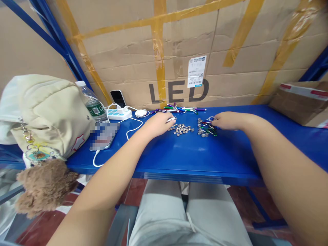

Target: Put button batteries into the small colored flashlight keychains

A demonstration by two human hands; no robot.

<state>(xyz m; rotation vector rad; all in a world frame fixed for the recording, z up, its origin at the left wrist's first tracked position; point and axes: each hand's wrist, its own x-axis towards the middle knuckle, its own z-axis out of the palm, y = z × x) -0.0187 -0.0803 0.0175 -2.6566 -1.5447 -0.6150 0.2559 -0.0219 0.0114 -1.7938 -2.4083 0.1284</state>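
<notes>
My left hand (159, 124) is closed around a small silver metal tube (171, 119), whose end shows past the fingers. Just right of it, small round silver discs (182, 130) that look like button cells lie spread on the blue table (179, 153). My right hand (225, 121) reaches with bent fingers into a pile of coloured clips (210, 130) and small silver caps (203, 134); what its fingertips hold, if anything, is hidden. Behind both hands lies a heap of slim coloured metal tubes with clips (184, 109), like keychain penlights.
To the left are a cream backpack (51, 109) with a brown plush charm (46, 184), a water bottle (93, 102), a power strip (119, 113) with white cables, and a phone (104, 136). A large cardboard box (128, 61) stands behind; a smaller carton (299, 102) sits right.
</notes>
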